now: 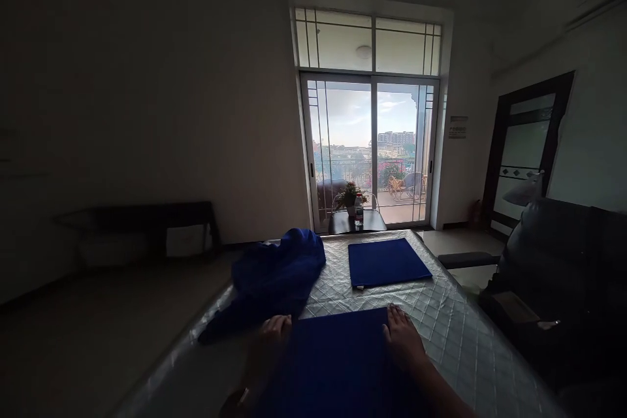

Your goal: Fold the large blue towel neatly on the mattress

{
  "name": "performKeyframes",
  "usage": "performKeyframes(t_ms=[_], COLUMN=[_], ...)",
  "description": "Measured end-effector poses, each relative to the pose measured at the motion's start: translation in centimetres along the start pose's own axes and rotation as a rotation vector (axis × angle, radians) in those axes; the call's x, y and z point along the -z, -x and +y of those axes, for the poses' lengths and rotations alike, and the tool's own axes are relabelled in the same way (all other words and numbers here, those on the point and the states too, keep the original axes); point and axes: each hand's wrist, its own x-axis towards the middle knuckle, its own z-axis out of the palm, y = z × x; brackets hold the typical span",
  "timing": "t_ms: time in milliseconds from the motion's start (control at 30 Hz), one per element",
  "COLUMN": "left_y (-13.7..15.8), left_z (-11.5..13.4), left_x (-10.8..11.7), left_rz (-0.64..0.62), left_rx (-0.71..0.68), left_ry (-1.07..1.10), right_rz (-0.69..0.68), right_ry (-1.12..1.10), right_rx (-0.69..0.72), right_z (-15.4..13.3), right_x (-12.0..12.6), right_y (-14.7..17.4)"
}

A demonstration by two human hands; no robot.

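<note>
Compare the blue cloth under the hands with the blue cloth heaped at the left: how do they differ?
The cloth under the hands lies flat and smooth; the heaped cloth is crumpled and bulging. The left hand and right hand rest on the flat one; the heap is untouched. Both are deep blue, on the quilted surface.

A flat cloth point(337, 359) lies on the near end of the mattress point(455, 333). Left hand point(274, 330) rests at the cloth's left edge, right hand point(404, 339) on its right edge. A folded cloth point(386, 262) lies behind it. A heaped cloth point(272, 277) lies left of that. Behind the mattress stands a small table point(355, 221), a bottle point(359, 209) on it, before the glass door point(369, 147).
</note>
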Motion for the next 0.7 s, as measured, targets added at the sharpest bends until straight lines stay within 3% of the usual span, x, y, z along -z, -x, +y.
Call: performKeyframes(t_ms=[67,133,267,367,433,567,700], left_y=[0.0,0.2,1.5,2.8,3.4,3.7,2.7], left_z=[1.1,3.6,11.5,17.3,19.6,19.7,15.0], left_x=[0.0,-0.2,-2.4,-5.2,-6.9,-8.7,-7.9], left_rz=[0.018,-0.043,-0.244,-0.294,-0.302,-0.312,-0.295], left_rx=[-0.041,-0.133,-0.375,-0.488,-0.504,-0.453,-0.376], left_ry=[0.012,0.050,0.113,0.129,0.133,0.069,-0.133], right_rz=[-0.005,-0.005,0.020,0.005,-0.014,-0.016,-0.003], right_ry=[0.017,0.027,0.050,0.085,0.109,0.101,0.044], right_rx=[0.010,0.016,0.017,0.038,0.074,0.074,0.020], right_z=[-0.1,-0.1,0.1,0.5,0.8,0.9,0.7], right_x=[0.0,0.1,-0.2,-0.6,-0.8,-0.8,-0.6], right_y=[0.0,-0.1,-0.3,-0.4,-0.4,-0.5,-0.5])
